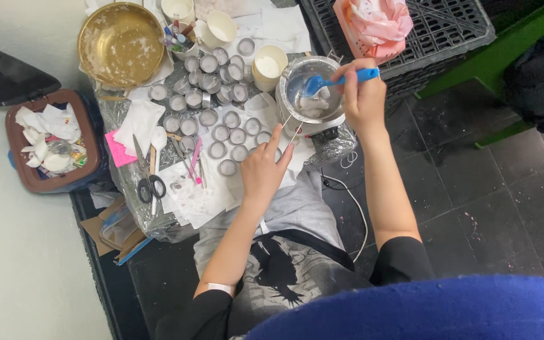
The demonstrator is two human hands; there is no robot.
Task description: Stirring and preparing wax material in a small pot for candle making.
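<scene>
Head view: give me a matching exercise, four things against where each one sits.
Things:
1. blue spatula
2. scissors
3. gold bowl
4. pink cloth

Places:
A. black crate, top right
B. right hand, over the metal pot
C. top left of the table
D. table's near left edge, on paper

Pairs: 1-B, 2-D, 3-C, 4-A

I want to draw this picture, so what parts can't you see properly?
All in the head view:
- Right hand: its palm and most fingertips are turned away around the blue spatula.
- Metal pot: the white stuff inside is too blurry to tell what it is.
- Small round tins: too small to see if they are filled.
- Left hand: covers the papers beneath it.
- Black crate: cut off by the top edge.
</scene>
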